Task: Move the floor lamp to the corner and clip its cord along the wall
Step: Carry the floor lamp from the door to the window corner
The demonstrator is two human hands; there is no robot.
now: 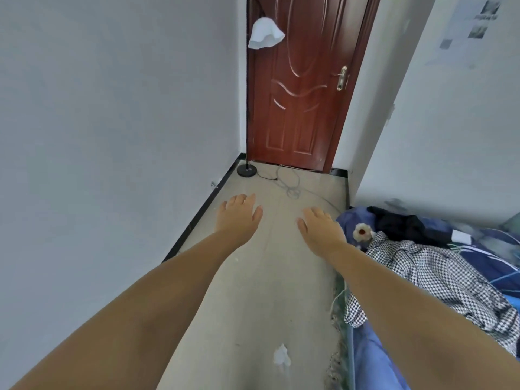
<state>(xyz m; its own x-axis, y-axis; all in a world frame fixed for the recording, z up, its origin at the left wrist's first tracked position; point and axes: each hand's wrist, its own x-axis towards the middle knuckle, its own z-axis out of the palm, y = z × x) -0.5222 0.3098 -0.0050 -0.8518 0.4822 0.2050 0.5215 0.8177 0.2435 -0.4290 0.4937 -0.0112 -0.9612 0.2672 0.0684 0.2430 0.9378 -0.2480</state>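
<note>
The floor lamp stands in the far left corner beside the door: a white shade (pixel 265 33) up high, a thin black pole, and a round black base (pixel 246 170) on the floor. Its cord (pixel 288 182) lies in loose loops on the floor in front of the door. My left hand (pixel 238 216) and my right hand (pixel 319 227) are stretched out in front of me, palms down, fingers apart, holding nothing. Both are well short of the lamp.
A white wall with a black baseboard (pixel 206 204) runs along the left. A small clip or nail (pixel 214 185) sticks out of it near the floor. A brown door (pixel 301 94) closes the corridor. A bed with clothes (pixel 439 266) lies at right. Crumpled paper (pixel 281 358) lies on the floor.
</note>
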